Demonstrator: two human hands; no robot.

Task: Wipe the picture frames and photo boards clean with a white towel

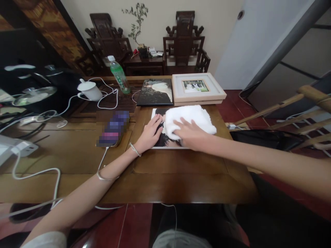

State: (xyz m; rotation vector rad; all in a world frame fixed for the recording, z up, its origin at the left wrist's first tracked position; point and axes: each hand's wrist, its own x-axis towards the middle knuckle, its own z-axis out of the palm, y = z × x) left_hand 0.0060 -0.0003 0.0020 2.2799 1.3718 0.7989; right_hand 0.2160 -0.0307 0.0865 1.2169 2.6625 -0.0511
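A photo panel (170,144) with a dark-and-white picture lies flat on the wooden table. My left hand (152,131) rests on its left side, open, fingers stretched out over the picture. A folded white towel (199,119) covers much of the panel's right part and reaches past its edge. My right hand (192,135) is on the towel's lower left, fingers spread over the cloth, pressing and gripping it against the panel. The picture beneath the towel is hidden.
Behind the panel lie a dark photo board (152,93) and light wooden picture frames (199,98), stacked. To the left are a phone (115,129) on a cable, a green bottle (119,75), a lidded white cup (90,90) and loose white cables (55,172).
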